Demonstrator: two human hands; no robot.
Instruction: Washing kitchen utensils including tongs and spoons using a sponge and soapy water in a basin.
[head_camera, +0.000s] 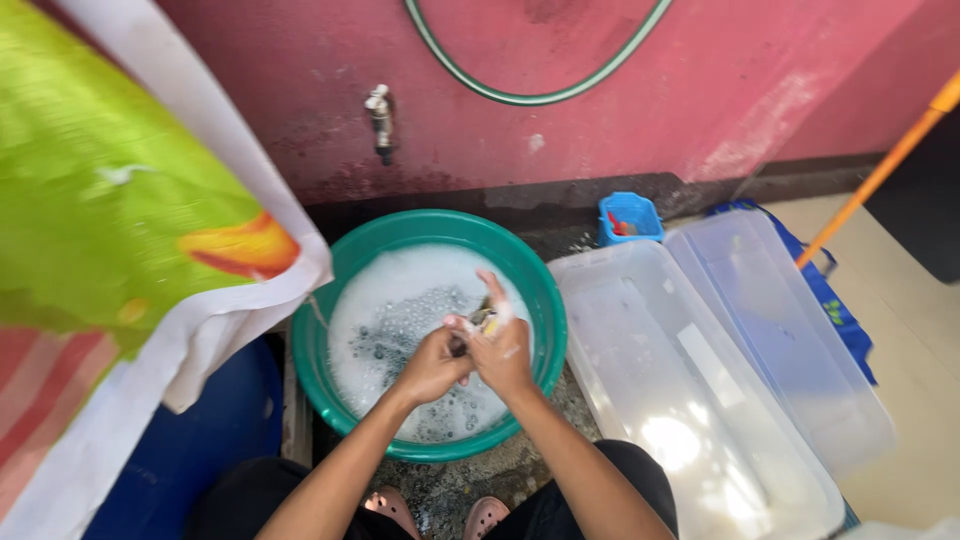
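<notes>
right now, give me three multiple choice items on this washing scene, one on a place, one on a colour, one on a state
1. Where is the small blue box?
A. against the wall, behind the clear tub
B. inside the basin
C. on the person's lap

2. What colour is the basin?
A. red
B. green
C. white

3. What state is the water in?
A. clear
B. frozen
C. foamy

Answers: 1 A, it sits at the foot of the pink wall. 2 B, its rim is green. 3 C, suds cover the water where the left hand and right hand scrub a small item.
</notes>
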